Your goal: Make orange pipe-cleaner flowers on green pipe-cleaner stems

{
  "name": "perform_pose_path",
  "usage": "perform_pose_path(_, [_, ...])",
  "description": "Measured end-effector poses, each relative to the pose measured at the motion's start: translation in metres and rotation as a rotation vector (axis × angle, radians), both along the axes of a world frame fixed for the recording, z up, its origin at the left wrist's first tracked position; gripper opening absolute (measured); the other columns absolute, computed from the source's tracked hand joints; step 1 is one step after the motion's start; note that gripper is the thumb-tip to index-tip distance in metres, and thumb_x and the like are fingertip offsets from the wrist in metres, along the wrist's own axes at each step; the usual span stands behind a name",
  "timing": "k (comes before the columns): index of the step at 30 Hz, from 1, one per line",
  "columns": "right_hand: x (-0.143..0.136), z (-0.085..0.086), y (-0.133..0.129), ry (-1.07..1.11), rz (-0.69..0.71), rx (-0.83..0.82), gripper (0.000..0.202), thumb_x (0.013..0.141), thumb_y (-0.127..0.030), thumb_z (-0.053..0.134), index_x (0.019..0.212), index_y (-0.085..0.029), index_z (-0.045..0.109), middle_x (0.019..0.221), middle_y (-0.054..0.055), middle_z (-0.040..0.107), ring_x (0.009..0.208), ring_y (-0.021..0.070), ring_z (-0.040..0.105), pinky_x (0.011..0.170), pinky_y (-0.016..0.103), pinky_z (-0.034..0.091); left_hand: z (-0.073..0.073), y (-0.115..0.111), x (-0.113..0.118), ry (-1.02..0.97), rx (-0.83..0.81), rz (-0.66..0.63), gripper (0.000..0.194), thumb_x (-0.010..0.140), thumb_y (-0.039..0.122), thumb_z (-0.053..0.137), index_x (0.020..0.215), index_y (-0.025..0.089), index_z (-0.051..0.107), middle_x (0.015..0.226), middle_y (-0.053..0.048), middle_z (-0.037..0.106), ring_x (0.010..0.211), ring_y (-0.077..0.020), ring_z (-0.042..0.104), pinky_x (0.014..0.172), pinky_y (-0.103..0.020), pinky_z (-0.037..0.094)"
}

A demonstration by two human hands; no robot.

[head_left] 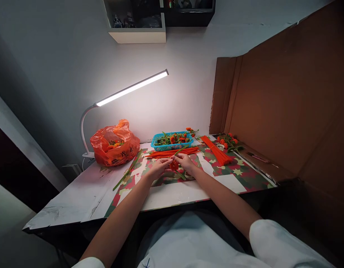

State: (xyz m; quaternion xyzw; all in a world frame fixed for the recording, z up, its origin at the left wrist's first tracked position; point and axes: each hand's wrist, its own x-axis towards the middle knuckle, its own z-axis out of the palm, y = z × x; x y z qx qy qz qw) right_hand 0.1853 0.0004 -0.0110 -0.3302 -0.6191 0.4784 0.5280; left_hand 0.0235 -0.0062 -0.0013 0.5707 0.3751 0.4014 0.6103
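Note:
Between my two hands, above the front middle of the table, is a small round orange-red coil [174, 165] that looks like a flower made of fuzzy pipe cleaner. My left hand [160, 166] pinches its left edge with thumb and fingertips. On the other side my right hand [186, 163] is closed at its upper right edge, fingers pressed together. A green stem [182, 150] slants up behind the right fingers; whether it joins the coil I cannot tell. Just beyond my hands lies a bundle of orange pipe cleaners [157, 153].
A blue basket [158, 147] of orange flowers stands at the back. To its left are a red plastic bag [104, 136] and a lit lamp [132, 88]; green stems [127, 170] lie nearby. Another orange bundle [216, 150], more flowers [226, 140] and a cardboard wall [272, 93] are rightward.

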Motion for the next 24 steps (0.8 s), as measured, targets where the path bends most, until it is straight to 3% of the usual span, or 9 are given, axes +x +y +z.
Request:
perform_pose_path(6, [0.001,-0.004,-0.002,-0.101,-0.113,0.123,0.032,0.067,-0.039,0.073,0.088,-0.016,0.069,0.079,0.005,0.069,0.070,0.0170,0.062,0.062,0.028,0.049,0.003,0.001,-0.002,-0.025,0.035,0.068,0.048,0.058,0.054,0.079,0.083,0.014,0.069,0.084,-0.007,0.072,0.082,-0.0181,0.065,0.077,-0.030,0.051])
perform_pose_path(13, [0.001,-0.003,-0.007,-0.234,-0.201,0.336,0.010,0.075,-0.021,0.064,0.080,-0.019,0.072,0.077,0.005,0.068,0.071,0.0174,0.060,0.067,0.030,0.046,0.004,-0.001,-0.003,0.042,0.055,0.083,0.048,0.054,0.053,0.081,0.081,0.014,0.072,0.084,-0.008,0.073,0.086,-0.0223,0.065,0.080,-0.033,0.050])
perform_pose_path(24, [0.004,-0.002,-0.010,-0.360,-0.153,0.498,0.018,0.080,-0.014,0.056,0.087,-0.021,0.072,0.079,0.003,0.066,0.070,0.0153,0.058,0.065,0.027,0.043,0.006,-0.002,-0.008,0.108,0.066,0.064,0.041,0.055,0.047,0.082,0.075,0.013,0.072,0.074,-0.004,0.068,0.072,-0.0160,0.062,0.072,-0.029,0.050])
